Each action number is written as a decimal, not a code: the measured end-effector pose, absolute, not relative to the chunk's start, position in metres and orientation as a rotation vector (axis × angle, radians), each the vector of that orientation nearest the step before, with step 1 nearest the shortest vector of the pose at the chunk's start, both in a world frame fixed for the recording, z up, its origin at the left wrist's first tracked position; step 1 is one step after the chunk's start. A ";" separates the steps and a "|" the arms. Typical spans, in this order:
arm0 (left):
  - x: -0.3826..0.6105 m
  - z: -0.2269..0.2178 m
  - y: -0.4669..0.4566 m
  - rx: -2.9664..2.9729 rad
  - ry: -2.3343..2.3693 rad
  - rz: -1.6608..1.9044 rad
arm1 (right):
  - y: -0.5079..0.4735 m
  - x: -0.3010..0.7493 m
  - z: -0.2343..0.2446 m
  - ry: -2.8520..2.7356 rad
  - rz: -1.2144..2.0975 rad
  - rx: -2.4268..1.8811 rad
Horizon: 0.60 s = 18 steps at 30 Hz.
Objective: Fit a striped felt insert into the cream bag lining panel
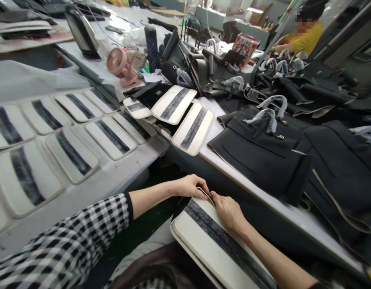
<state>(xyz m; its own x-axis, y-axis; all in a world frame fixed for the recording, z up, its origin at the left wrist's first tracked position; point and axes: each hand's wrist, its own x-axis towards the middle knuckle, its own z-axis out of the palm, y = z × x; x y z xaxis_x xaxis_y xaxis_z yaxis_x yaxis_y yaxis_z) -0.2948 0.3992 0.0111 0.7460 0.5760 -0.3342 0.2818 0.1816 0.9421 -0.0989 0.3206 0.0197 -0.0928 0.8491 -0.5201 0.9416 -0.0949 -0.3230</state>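
Observation:
A white bag panel (209,237) with rounded corners and a broad dark stripe lies slanted over my lap, its near end cut off by the picture's bottom edge. My left hand (193,187) pinches the panel's far edge, where a thin layer lifts a little. Close beside it, almost touching, my right hand (229,210) has its fingers closed on the same edge, the thumb and forefinger together. Whatever small detail lies between the fingertips is hidden. Under the top panel another pale layer shows along its left side.
Several similar striped panels (111,138) lie in rows on the left table. More are stacked at the table corner (193,126). Black handbags (260,140) with wrapped handles cover the right table. A pink fan (120,66) and a kettle (81,32) stand behind. A person in yellow (308,40) sits far right.

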 end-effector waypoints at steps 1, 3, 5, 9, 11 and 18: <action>-0.297 0.011 0.398 1.374 0.769 0.259 | 0.321 -0.099 0.019 2.019 -0.969 2.003; -0.299 0.010 0.396 1.365 0.815 0.300 | 0.323 -0.101 0.019 2.048 -1.007 1.981; -0.300 0.008 0.395 1.389 0.855 0.308 | 0.326 -0.104 0.020 2.078 -1.030 1.949; -0.302 0.006 0.400 1.445 0.833 0.235 | 0.331 -0.111 0.021 2.113 -1.065 1.893; -0.306 0.007 0.405 1.476 0.774 0.154 | 0.333 -0.113 0.020 2.139 -1.110 1.873; -0.309 0.022 0.418 1.495 0.713 -0.001 | 0.340 -0.115 0.018 2.259 -1.156 1.746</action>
